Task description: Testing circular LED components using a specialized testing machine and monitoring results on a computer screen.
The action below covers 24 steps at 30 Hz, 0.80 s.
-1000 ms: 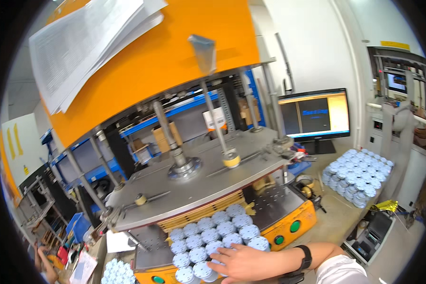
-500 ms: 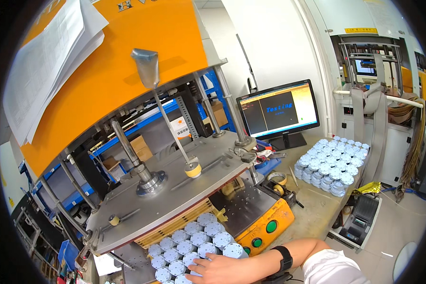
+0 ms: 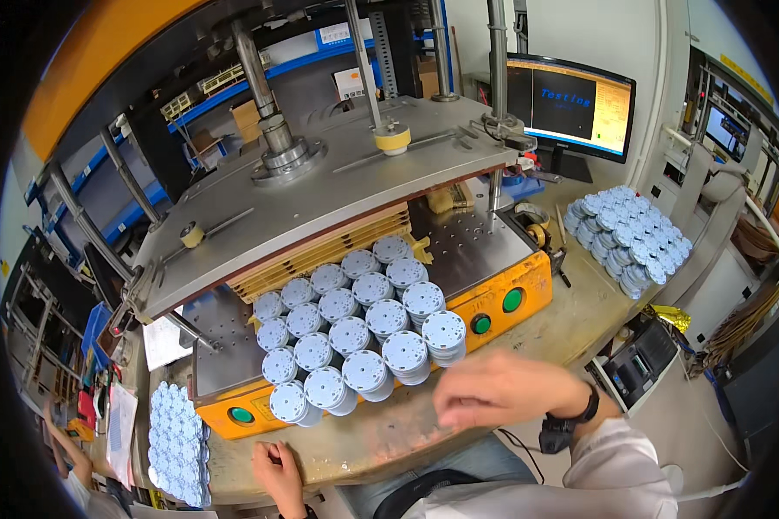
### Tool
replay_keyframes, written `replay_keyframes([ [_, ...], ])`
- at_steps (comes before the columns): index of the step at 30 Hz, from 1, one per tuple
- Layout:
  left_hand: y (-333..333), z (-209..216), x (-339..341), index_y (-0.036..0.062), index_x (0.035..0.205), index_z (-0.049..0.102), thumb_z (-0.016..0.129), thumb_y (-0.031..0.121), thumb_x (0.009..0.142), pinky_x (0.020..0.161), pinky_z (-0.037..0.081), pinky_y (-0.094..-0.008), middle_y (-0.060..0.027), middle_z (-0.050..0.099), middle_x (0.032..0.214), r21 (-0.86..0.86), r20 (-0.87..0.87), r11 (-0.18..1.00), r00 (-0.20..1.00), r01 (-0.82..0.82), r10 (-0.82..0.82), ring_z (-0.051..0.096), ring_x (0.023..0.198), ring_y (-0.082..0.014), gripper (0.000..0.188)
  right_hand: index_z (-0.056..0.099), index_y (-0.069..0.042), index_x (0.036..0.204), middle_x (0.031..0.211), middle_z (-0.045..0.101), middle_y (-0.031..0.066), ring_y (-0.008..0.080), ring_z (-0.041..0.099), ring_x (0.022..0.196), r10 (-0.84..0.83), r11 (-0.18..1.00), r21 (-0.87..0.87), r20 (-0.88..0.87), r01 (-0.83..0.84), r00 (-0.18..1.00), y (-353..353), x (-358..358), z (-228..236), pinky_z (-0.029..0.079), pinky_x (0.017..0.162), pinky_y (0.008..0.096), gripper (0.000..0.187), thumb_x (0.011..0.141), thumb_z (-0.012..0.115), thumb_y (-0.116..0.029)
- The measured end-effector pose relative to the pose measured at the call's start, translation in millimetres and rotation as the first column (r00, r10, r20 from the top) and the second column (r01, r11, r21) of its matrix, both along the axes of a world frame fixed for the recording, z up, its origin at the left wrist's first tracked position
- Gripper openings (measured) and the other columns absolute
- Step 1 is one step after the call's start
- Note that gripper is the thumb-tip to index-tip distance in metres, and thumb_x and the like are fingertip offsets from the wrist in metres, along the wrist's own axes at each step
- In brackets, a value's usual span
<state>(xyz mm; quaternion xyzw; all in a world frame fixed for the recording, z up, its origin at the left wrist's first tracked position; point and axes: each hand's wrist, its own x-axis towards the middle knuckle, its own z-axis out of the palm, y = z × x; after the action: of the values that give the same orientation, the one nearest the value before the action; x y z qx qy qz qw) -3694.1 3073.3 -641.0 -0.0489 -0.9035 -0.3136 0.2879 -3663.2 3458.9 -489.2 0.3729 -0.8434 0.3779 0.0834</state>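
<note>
My right hand (image 3: 504,389) hovers over the front of the table, just near and right of the closest stacks, apart from them. Its fingers are curled down, slightly blurred, with nothing visible in them. By the table's near edge, my left hand (image 3: 277,471) has its fingers curled in and holds nothing I can see. Between and beyond the hands, round light-blue boards with small holes (image 3: 363,370) stand stacked in rows. They sit on the metal bed of a press, under the front edge of its grey plate (image 3: 320,186).
An orange panel with green buttons (image 3: 512,299) fronts the press. More stacked blue discs lie at the right (image 3: 632,233) and left (image 3: 177,441). A monitor (image 3: 571,108) stands behind, a black printer (image 3: 636,368) lower right. Another person's arm (image 3: 65,445) shows far left.
The view has tilted down and shifted. My right hand has come off the stacked boards toward the table's front. My left hand has come into view at the near edge.
</note>
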Motion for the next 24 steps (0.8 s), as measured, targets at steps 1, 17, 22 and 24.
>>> replay_keyframes([
  [1,0,-1,1,0.0016,0.076,0.038,0.059,0.003,0.087,0.056,0.035,-0.0335,-0.0072,0.038,0.066,0.01,-0.001,1.0,1.0,0.003,-0.003,0.037,0.059,-0.0205,0.024,0.056,-0.009,0.1,0.082,0.064,0.0098,0.029,0.063,0.074,0.065,0.998,-0.027,0.261,-0.06,0.963,-1,6,-19,0.049,0.063,0.0393,0.027,0.094,0.059,-0.035],
  [17,5,11,16,0.0022,0.074,0.044,0.058,0.011,0.086,0.064,0.037,-0.0402,-0.0143,0.042,0.07,-0.038,-0.036,0.993,0.993,0.115,-0.117,0.042,0.066,-0.0309,0.02,0.061,-0.004,0.112,0.108,0.065,0.0206,0.0377,0.062,0.099,-0.511,0.859,0.249,0.457,0.447,0.728,-29,-2,-89,0.05,0.082,0.0441,0.049,0.095,0.048,-0.048],
  [22,5,9,8,0.0019,0.075,0.044,0.058,0.011,0.086,0.065,0.037,-0.0401,-0.0143,0.042,0.071,-0.034,-0.011,0.994,0.994,0.108,-0.109,0.042,0.067,-0.0308,0.02,0.059,-0.003,0.115,0.11,0.064,0.0203,0.0366,0.063,0.099,-0.487,0.872,0.226,0.474,0.434,0.733,-28,-10,-90,0.05,0.082,0.0433,0.05,0.095,0.047,-0.048],
  [24,6,11,8,0.0018,0.075,0.044,0.058,0.01,0.086,0.065,0.037,-0.0401,-0.0145,0.043,0.071,-0.026,-0.021,0.995,0.995,0.1,-0.101,0.042,0.067,-0.0309,0.02,0.059,-0.003,0.114,0.11,0.064,0.0198,0.0362,0.063,0.099,-0.478,0.877,0.204,0.465,0.435,0.745,-29,-11,-93,0.05,0.082,0.043,0.05,0.095,0.047,-0.048],
])
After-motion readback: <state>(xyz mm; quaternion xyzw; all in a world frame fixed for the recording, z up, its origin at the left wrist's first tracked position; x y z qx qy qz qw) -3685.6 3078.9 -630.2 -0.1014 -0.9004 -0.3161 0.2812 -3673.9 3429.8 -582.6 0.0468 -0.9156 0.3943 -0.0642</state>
